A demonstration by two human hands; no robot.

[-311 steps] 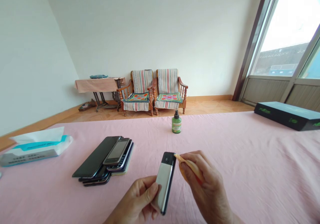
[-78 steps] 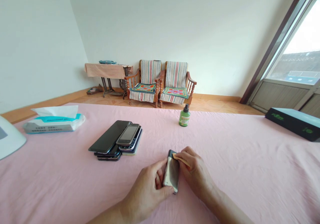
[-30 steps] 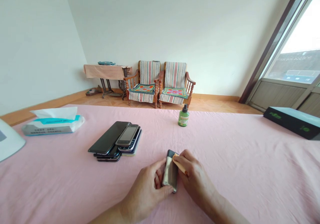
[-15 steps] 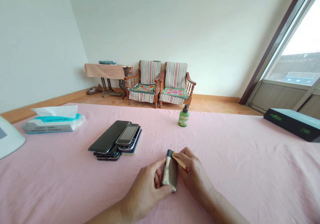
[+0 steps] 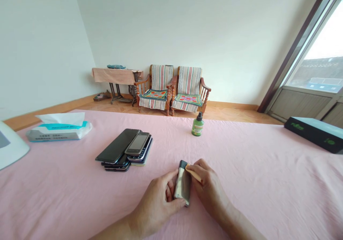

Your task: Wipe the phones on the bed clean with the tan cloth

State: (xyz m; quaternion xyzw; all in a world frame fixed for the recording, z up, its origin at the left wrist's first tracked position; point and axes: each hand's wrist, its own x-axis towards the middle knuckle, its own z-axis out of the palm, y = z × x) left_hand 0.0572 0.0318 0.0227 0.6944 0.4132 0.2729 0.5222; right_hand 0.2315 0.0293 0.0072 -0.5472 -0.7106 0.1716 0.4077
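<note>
A small mobile phone, dark at its top end with a shiny silver back, is tilted up over the pink cloth. My left hand grips it along the left edge, with the thumb across its lower end. My right hand is closed on a folded yellowish cloth and presses it to the phone's upper right side. Beyond the hands to the left lie stacked phones, a large black one and a smaller grey one on top. A green spray bottle stands upright farther back.
A pink tablecloth covers the table. At the left are a tissue pack and part of a white rounded object. A black box sits at the right edge. Two wooden armchairs stand behind the table.
The view has shifted very slightly. Both hands stay nearly where they were, still holding the phone and the cloth.
</note>
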